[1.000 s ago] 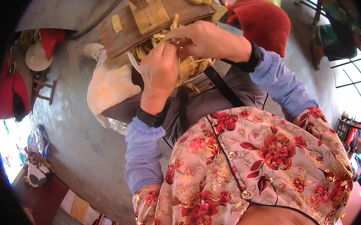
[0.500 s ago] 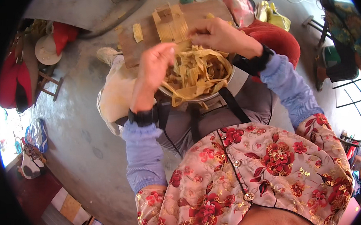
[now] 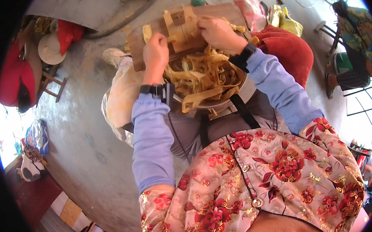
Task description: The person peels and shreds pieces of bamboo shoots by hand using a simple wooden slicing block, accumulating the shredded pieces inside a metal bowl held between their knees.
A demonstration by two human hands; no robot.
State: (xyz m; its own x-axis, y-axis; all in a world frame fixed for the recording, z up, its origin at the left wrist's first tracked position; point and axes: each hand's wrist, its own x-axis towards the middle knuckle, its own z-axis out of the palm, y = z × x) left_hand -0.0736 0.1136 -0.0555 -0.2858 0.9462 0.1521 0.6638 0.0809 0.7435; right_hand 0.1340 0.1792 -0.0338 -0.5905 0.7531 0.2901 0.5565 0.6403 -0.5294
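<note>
My left hand (image 3: 156, 54) is closed in a pinch at the left of a wooden board (image 3: 154, 36), with a short end of pale-yellow flat strip showing beside its fingertips. My right hand (image 3: 220, 34) pinches at the right edge of a flat yellow piece made of strips (image 3: 183, 30), which lies on the board; what sits between its fingers is hidden. Below both hands, a round metal bowl (image 3: 213, 104) on my lap holds a tangled heap of yellowish-brown strips (image 3: 209, 77). A short yellow piece (image 3: 147, 32) lies beyond my left hand.
A red cushion-like thing (image 3: 291, 52) sits right of the bowl, with a pink-and-white bag (image 3: 250, 10) and a yellow bag (image 3: 286, 20) beyond. A green ball-like thing (image 3: 197, 0) and a dark hose (image 3: 123, 23) lie past the board. A person (image 3: 357, 39) sits at far right.
Both hands have moved up and apart from above the bowl to the board. Fingers that were loosely bent are now pinched. The view has shifted slightly.
</note>
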